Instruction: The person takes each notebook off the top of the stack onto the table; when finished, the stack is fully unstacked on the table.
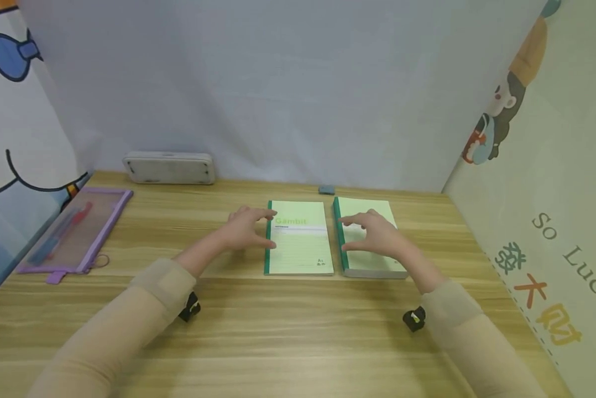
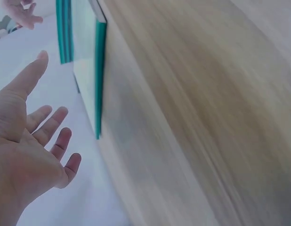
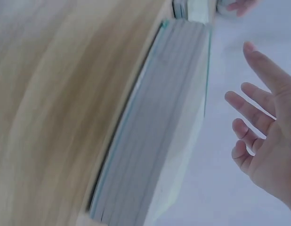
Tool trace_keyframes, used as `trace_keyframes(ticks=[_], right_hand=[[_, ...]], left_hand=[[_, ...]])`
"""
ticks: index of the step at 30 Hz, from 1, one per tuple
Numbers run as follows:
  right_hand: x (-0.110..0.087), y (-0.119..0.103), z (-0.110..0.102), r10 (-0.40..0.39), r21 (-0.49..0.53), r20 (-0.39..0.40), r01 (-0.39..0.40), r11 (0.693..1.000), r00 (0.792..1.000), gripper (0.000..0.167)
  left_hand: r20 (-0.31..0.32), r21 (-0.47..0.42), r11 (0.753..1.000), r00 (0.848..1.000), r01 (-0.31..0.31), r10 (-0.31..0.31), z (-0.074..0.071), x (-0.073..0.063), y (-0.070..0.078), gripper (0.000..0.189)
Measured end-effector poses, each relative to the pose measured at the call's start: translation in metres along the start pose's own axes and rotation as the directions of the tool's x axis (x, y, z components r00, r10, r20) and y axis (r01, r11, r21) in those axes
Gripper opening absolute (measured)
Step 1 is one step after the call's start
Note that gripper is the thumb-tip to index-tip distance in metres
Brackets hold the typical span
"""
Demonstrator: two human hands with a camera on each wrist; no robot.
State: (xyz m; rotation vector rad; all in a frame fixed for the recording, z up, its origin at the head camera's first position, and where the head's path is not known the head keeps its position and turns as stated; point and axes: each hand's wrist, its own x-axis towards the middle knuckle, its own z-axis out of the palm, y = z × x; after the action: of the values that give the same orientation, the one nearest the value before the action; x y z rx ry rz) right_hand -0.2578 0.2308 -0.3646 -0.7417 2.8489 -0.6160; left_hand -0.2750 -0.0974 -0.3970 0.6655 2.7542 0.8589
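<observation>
A pale green notebook (image 1: 302,254) with a dark green spine and the word Gambit lies flat on the table. Just right of it stands a thicker stack of matching notebooks (image 1: 375,266); the right wrist view shows several layers of page edges in this stack (image 3: 145,122). My left hand (image 1: 245,229) is spread above the single notebook's left edge, thumb and fingers apart with nothing between them. Over the stack hovers my right hand (image 1: 376,235), its fingers likewise parted and holding nothing. In the left wrist view, air shows between my left hand (image 2: 30,146) and the green spine (image 2: 101,80).
A mesh pouch with a purple border (image 1: 99,237) and pens inside lies at the left. Toward the back left is a white case (image 1: 171,168). A small grey block (image 1: 326,189) sits behind the notebooks, near the white back curtain (image 1: 288,99). Printed panels flank the table.
</observation>
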Motion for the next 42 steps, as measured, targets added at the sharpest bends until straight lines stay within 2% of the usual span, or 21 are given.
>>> trace_keyframes(ticks=[9,14,19,26,31,36,42], right_hand=[[-0.027,0.030,-0.023,0.020,0.031,-0.072,-0.018,0.999,0.997,0.068],[-0.041,0.049,-0.028,0.047,0.033,-0.089,-0.044,0.998,0.995,0.069],[-0.053,0.069,-0.028,0.093,0.041,-0.070,-0.090,0.995,0.993,0.073],[-0.064,0.092,-0.020,0.118,0.043,-0.060,-0.115,0.992,0.991,0.079],[-0.068,0.101,-0.013,0.147,0.076,-0.047,-0.144,0.987,0.988,0.080],[-0.069,0.107,-0.009,0.159,0.113,-0.036,-0.155,0.982,0.987,0.078],[-0.069,0.107,-0.008,0.167,0.125,-0.010,-0.165,0.978,0.986,0.076]], left_hand=[[-0.028,-0.011,0.999,0.998,-0.048,0.048,0.002,0.001,0.035,0.079],[-0.032,-0.033,0.996,0.997,-0.078,0.077,0.012,0.006,0.050,0.081],[-0.033,-0.054,0.994,0.995,-0.096,0.094,0.027,0.017,0.062,0.085],[-0.021,-0.072,0.995,0.997,-0.075,0.074,0.053,0.034,0.078,0.092],[-0.011,-0.085,0.993,0.996,-0.086,0.085,0.071,0.042,0.085,0.097],[0.009,-0.111,0.990,0.996,-0.087,0.089,0.083,0.048,0.093,0.101],[0.031,-0.112,0.993,0.999,-0.032,0.036,0.092,0.055,0.101,0.099]])
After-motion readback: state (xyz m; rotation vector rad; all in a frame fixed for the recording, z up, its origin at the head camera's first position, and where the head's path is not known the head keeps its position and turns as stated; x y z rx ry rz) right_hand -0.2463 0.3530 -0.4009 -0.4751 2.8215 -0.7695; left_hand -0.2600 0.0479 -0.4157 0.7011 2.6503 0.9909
